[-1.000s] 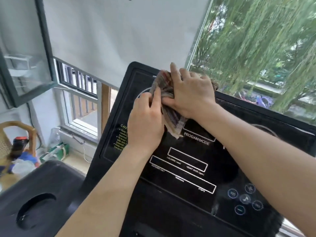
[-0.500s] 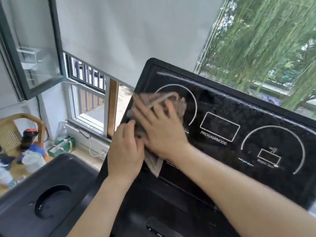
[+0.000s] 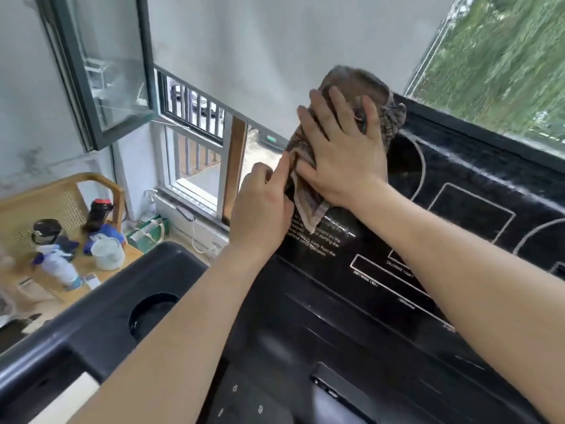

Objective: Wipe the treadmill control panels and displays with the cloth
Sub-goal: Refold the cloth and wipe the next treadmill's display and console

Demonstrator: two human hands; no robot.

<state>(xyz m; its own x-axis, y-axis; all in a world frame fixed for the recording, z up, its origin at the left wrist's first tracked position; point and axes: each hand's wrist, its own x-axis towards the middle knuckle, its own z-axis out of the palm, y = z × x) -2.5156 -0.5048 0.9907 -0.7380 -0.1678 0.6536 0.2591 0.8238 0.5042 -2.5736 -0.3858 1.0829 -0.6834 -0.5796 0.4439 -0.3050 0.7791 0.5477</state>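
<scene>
**Right hand presses cloth on panel corner**

Right hand [image 3: 342,154] lies flat, fingers spread, on a brown checked cloth [image 3: 388,117] bunched over the upper-left corner of the glossy black panel [image 3: 477,191], centre-right of frame. Left hand [image 3: 263,206], fingers curled, pinches the cloth's lower edge, where a pale hem hangs down.

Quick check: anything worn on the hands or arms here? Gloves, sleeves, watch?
Nothing visible. The left hand and the right hand are ungloved, and both forearms are uncovered as far as the frame shows, with no sleeve cuff, watch or wristband. No clear ring; motion blur limits finger detail.
</scene>
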